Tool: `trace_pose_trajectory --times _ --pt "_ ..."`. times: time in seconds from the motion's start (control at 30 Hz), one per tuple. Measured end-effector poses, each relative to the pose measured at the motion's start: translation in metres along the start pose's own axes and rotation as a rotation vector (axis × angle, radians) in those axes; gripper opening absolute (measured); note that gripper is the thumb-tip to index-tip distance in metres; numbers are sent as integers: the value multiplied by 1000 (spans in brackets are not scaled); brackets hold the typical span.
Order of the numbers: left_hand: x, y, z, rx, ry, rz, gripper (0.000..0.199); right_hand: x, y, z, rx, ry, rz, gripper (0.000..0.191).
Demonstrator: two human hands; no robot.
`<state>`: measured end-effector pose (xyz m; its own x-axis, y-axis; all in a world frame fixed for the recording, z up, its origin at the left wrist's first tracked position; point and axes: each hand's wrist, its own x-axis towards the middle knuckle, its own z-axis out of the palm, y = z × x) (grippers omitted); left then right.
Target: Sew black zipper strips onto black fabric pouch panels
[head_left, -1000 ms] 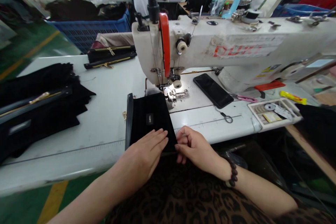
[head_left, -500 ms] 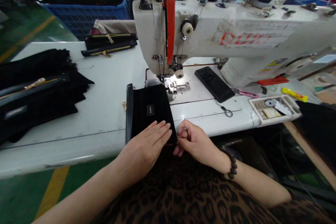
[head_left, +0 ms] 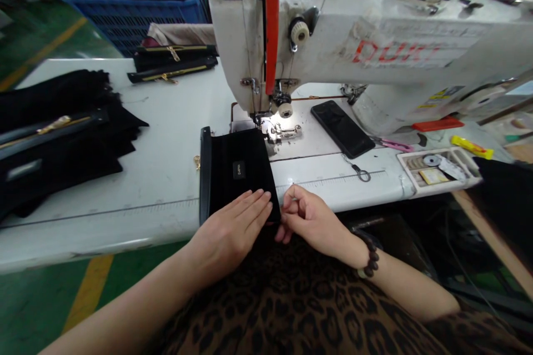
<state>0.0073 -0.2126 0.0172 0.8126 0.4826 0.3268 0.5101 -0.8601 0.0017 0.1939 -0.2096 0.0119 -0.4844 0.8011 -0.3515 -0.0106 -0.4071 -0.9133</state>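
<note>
A black fabric pouch (head_left: 233,150) with a small label lies on the sewing machine bed, its far right corner close under the presser foot (head_left: 260,121). Along its left side runs a smooth dark band with a gold zipper pull (head_left: 197,162) sticking out. My left hand (head_left: 237,227) lies flat on the near part of the pouch, fingers stretched out together. At the near right corner, my right hand (head_left: 302,213) has its fingers curled, thumb and fingertips pinching the pouch's edge. What exactly sits between those fingertips is partly hidden.
The white sewing machine (head_left: 333,39) spans the back right. A phone (head_left: 343,128) and a parts tray (head_left: 410,177) lie to the right. Black zippered pieces (head_left: 66,138) are stacked at left, with more pouches (head_left: 172,61) behind. A blue crate (head_left: 137,16) stands beyond the table.
The view has tilted slightly, so the machine and table sit a little higher in the picture. My hands and the pouch keep nearly the same positions relative to each other.
</note>
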Motion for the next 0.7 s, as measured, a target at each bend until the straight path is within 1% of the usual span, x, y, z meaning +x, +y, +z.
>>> trace_pose_trajectory --times 0.07,0.13,0.17,0.27,0.33,0.37,0.43,0.6,0.7 --pt "-1 0 1 4 5 -9 30 -3 -2 -4 -87 -28 -31 15" --pt "-2 -1 2 -2 6 -22 30 -7 -2 -10 -325 -22 -149 18" --pt "-3 -1 2 -6 2 -26 31 -8 -1 -13 -504 3 -250 19" --pt "-4 -1 4 -16 2 -34 32 -9 6 -20 -1080 134 -642 17" --pt "-4 -1 5 -23 13 -32 32 -6 10 -22 -1294 209 -865 17" --pt "-4 -1 6 -27 21 -33 31 -5 11 -21 -1341 228 -945 18" --pt "-4 -1 5 -37 27 -35 30 -2 10 -19 -1372 230 -1044 17" --pt "-4 0 0 -48 19 -57 33 -2 -4 -12 -1373 201 -1158 15" --pt "-1 0 -2 -29 29 -88 35 -3 -9 -11 -1371 174 -1179 16"
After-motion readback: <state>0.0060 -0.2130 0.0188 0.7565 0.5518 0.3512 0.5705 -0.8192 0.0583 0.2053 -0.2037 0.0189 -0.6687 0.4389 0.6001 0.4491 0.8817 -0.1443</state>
